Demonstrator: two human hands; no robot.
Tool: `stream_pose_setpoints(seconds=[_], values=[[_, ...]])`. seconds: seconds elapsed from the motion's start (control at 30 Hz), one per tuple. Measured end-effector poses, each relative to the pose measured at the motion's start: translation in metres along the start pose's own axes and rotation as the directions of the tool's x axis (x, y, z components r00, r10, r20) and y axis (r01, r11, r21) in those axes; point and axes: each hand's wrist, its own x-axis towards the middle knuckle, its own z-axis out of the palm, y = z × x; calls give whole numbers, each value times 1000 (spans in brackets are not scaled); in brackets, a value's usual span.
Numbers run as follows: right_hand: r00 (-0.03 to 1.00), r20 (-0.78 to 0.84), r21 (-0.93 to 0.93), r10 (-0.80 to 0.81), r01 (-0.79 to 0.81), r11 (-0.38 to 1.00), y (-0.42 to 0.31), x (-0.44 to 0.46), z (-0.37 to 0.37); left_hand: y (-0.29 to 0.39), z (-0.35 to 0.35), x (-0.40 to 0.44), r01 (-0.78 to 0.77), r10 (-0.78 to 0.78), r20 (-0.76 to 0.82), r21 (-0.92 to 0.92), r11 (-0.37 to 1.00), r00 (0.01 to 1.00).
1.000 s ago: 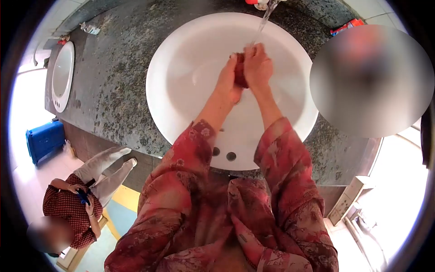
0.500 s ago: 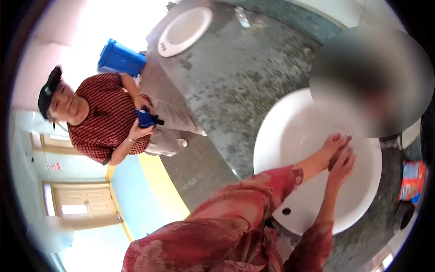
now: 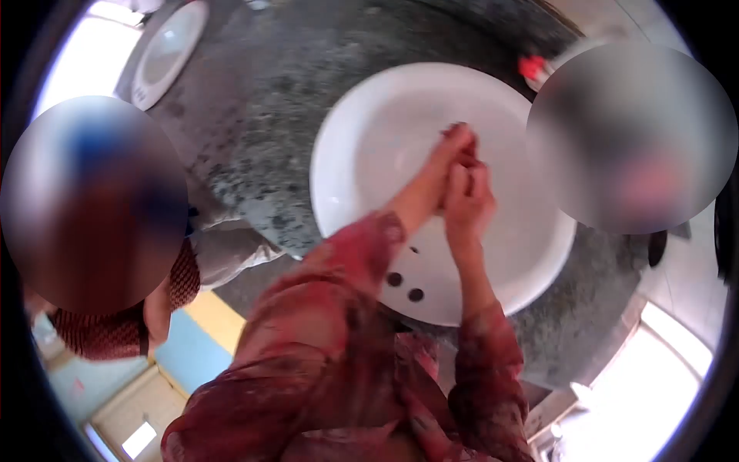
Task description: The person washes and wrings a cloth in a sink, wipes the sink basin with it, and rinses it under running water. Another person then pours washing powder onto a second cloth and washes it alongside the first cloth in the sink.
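My left hand (image 3: 457, 145) and my right hand (image 3: 470, 197) are pressed together over the bowl of a white oval sink (image 3: 329, 181). The right hand's bent fingers lie against the left hand near its palm side. My left fingers are drawn together, partly covered and a little blurred. Whether anything small sits between the palms is hidden. Both forearms reach in from below, in red patterned sleeves (image 3: 327, 269). Dark round holes (image 3: 416, 294) show in the sink's near rim.
A grey, stained stone counter (image 3: 269, 115) surrounds the sink. A second white sink (image 3: 194, 31) stands at the upper left. Another person in a checked shirt (image 3: 100, 335) is close by on the left, partly blurred. A small red item (image 3: 531, 67) lies beyond the sink; a blurred patch covers the right.
My view has swung round, so the sink and hands now appear further left and higher. The other person appears lower and nearer the left edge. My hands stay together over the bowl.
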Motion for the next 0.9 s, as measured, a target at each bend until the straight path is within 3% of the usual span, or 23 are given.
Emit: stream_pose_setpoints(seconds=[0.07,0.1,0.17,0.23,0.27,0.3,0.33,0.37,0.43,0.53,0.63,0.67,0.7,0.77,0.8,0.87,0.9], values=[[966,108,-262,235,-200,944,17,20,4,-6,8,2,64,-91,-313,-95,993,945],[939,76,-302,334,-298,906,36,36,4,-10,22,-2,102,-127,-305,-97,990,944],[893,24,-340,449,-415,844,85,51,-1,-11,56,-8,22,18,-418,90,996,908],[996,-44,-403,79,-90,911,128,45,-6,-11,56,-4,46,-4,-323,125,991,947],[996,-45,-416,76,-88,905,125,44,-15,-8,53,0,36,-3,-231,137,990,973],[995,32,-59,97,-95,994,109,43,-28,-3,49,5,19,3,-175,124,992,985],[990,112,310,89,-120,943,93,43,-39,-3,46,6,23,-1,-180,121,992,984],[989,115,312,92,-124,942,71,42,-48,2,52,4,11,11,-145,145,989,989],[921,365,462,135,-305,833,32,40,-62,8,64,5,-26,36,-81,117,993,996],[873,421,408,245,-424,808,35,47,-63,10,70,1,-110,109,14,101,989,994],[941,327,310,88,-194,931,53,59,-75,9,51,21,-260,270,-30,186,948,963],[936,317,250,150,-235,939,54,63,-76,7,44,26,-295,316,-54,235,926,947],[967,245,204,69,-121,972,40,66,-77,-4,49,26,-326,367,-276,183,927,888],[976,162,166,-143,116,979,24,63,-76,-23,43,17,-213,237,-500,106,971,833],[955,149,177,-258,231,957,22,60,-73,-31,8,24,-20,36,-372,47,999,927],[934,229,208,-274,228,951,9,53,-79,-30,30,-4,135,-166,-254,-137,981,953],[915,299,204,-271,216,955,3,50,-82,-25,41,-13,139,-188,-190,-244,960,964]])
